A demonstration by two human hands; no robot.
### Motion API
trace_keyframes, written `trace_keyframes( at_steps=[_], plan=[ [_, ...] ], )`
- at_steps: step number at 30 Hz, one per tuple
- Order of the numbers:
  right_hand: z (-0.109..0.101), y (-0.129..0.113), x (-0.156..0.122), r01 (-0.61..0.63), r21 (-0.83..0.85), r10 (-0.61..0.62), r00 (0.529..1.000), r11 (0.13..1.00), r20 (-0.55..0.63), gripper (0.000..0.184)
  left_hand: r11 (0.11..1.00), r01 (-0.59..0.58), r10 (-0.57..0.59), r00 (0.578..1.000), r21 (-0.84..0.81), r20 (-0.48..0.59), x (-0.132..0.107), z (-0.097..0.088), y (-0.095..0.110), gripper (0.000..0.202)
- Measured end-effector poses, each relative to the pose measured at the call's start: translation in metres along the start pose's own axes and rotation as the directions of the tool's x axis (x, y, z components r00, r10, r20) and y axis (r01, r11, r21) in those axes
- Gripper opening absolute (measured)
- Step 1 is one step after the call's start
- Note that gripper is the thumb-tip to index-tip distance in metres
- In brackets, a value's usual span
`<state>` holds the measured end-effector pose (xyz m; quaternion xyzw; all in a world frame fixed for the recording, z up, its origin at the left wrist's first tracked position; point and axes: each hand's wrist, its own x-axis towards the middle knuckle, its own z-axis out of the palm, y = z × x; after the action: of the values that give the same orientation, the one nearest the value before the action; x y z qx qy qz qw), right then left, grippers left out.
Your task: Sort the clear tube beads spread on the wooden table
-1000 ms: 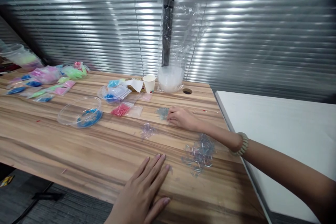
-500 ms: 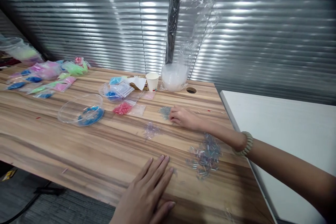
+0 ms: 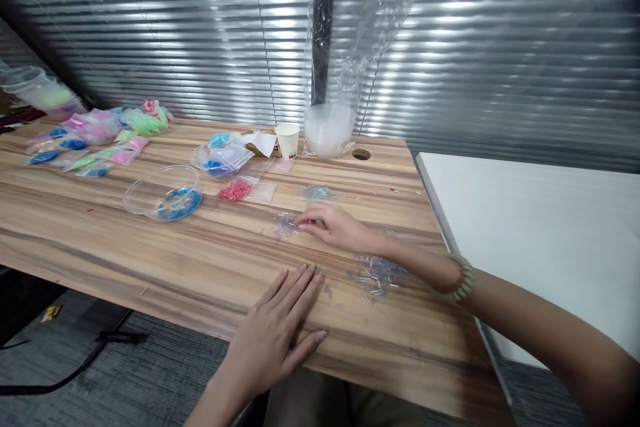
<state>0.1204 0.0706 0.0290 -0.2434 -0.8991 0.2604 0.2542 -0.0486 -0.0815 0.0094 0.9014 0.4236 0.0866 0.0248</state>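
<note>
My left hand (image 3: pixel 280 333) lies flat, fingers stretched out, on the wooden table (image 3: pixel 150 247) near its front edge. My right hand (image 3: pixel 333 227) reaches forward with its fingertips pinched together, right beside a small heap of clear tube beads (image 3: pixel 285 223). A red speck shows at the fingertips; I cannot make out what it is. A larger heap of clear beads (image 3: pixel 375 275) lies under my right forearm. A third small heap (image 3: pixel 316 193) sits farther back.
A clear bowl with blue beads (image 3: pixel 165 195), a bag of red beads (image 3: pixel 235 189), a paper cup (image 3: pixel 288 140), stacked plastic bowls in a clear bag (image 3: pixel 327 128) and many coloured bead bags (image 3: pixel 95 140) stand at the back and left. A white table (image 3: pixel 540 240) adjoins on the right.
My right hand has moved from the far heap of beads back toward me and to the left, to the middle heap. My left hand stays flat. The camera shifted.
</note>
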Motion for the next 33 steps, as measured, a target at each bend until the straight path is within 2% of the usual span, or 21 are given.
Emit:
trace_keyframes(
  at_steps=[2,6,9,12,16,20,23,27,30,33],
  plan=[
    [-0.005,-0.008,-0.024,-0.029,-0.010,0.030,0.997,1.000,0.071,0.022,0.999,0.019,-0.020,0.999,-0.026,-0.025,-0.001,0.002,0.001,0.070],
    [-0.012,-0.021,-0.066,0.025,-0.046,-0.015,0.979,0.999,0.201,0.036,0.986,0.111,-0.122,0.989,-0.123,-0.085,-0.006,0.006,0.001,0.081],
    [-0.013,-0.025,-0.078,0.130,-0.081,-0.102,0.954,0.988,0.283,0.044,0.961,0.188,-0.205,0.976,-0.202,-0.068,-0.009,0.005,0.000,0.078],
    [-0.012,-0.024,-0.080,0.212,-0.111,-0.160,0.920,0.971,0.357,0.042,0.946,0.220,-0.234,0.972,-0.237,-0.032,-0.010,0.003,-0.002,0.072],
    [-0.014,-0.020,-0.082,0.283,-0.126,-0.207,0.884,0.951,0.418,0.043,0.959,0.177,-0.194,0.979,-0.222,-0.057,-0.010,0.006,-0.003,0.074],
    [-0.016,-0.018,-0.087,0.297,-0.149,-0.200,0.866,0.943,0.457,0.043,0.978,0.097,-0.132,0.973,-0.183,-0.188,-0.011,0.011,-0.005,0.066],
    [-0.017,-0.018,-0.087,0.276,-0.168,-0.168,0.865,0.946,0.472,0.045,0.992,-0.011,-0.019,0.970,-0.124,-0.241,-0.013,0.010,-0.007,0.057],
    [-0.015,-0.017,-0.083,0.254,-0.200,-0.138,0.877,0.946,0.460,0.047,0.992,-0.117,0.112,0.989,-0.043,-0.097,-0.012,0.001,-0.009,0.056],
    [-0.014,-0.011,-0.080,0.271,-0.210,-0.161,0.890,0.939,0.426,0.046,0.989,-0.146,0.146,0.989,-0.024,0.012,-0.010,-0.005,-0.010,0.059],
    [-0.013,-0.004,-0.079,0.279,-0.250,-0.160,0.898,0.927,0.410,0.045,0.988,-0.154,0.156,0.986,-0.030,0.067,-0.005,-0.008,-0.013,0.060]
  ],
)
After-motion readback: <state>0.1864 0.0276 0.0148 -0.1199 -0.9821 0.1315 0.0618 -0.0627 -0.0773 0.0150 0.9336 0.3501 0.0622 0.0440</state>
